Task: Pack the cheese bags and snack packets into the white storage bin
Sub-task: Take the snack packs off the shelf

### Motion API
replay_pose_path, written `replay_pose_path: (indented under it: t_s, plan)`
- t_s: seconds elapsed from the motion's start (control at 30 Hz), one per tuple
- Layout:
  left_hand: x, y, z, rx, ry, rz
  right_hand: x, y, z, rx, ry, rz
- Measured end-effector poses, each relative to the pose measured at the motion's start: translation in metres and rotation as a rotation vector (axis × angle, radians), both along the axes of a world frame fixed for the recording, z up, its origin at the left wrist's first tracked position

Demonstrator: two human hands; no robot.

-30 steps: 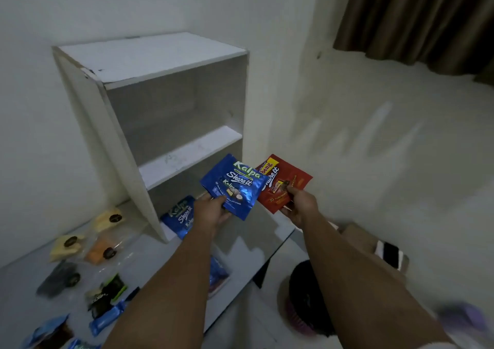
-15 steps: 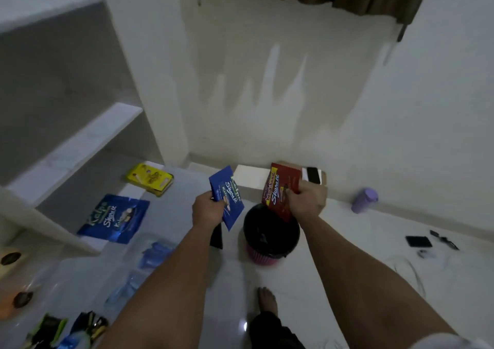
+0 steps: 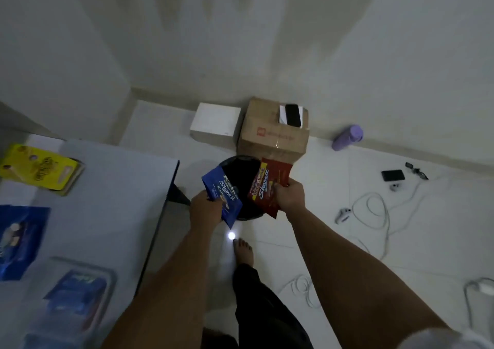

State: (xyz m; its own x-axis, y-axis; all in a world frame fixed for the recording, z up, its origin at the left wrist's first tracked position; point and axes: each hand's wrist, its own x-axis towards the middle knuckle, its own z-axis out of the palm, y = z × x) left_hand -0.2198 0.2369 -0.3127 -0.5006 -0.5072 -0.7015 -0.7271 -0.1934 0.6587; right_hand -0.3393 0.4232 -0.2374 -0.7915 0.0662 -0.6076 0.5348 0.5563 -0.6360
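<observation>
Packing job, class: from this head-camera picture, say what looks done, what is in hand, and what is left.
Done: nothing visibly packed; no white storage bin can be made out. In hand: the left hand grips a blue packet and the right hand a red packet, both over a dark round bin on the floor. Left: a yellow packet and blue bags lie on the table.

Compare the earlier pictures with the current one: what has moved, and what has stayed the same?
The person turned from the shelf unit, which has left the view, and lowered both hands over the black bin on the floor. The left hand keeps its grip on the blue packet, the right hand on the red packet. Nothing was let go. The yellow packet stays on the table.
</observation>
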Motion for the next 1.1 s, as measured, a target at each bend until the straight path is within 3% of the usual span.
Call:
replay_pose_path:
  t_s: [0.53,0.77,1.0,1.1]
  plan:
    - [-0.115,0.055,-0.094,-0.086,-0.178,-0.108,-0.082,-0.007,-0.174,0.058,-0.246,0.105]
    - [-0.106,0.062,-0.052,-0.114,-0.223,-0.167,-0.075,-0.013,-0.121,0.141,-0.191,0.398]
    - [-0.070,0.028,0.032,-0.182,-0.168,-0.159,-0.056,-0.042,-0.029,0.158,-0.029,0.650]
    - [-0.047,0.002,0.081,-0.197,-0.121,-0.066,-0.041,-0.061,0.016,0.149,0.067,0.757]
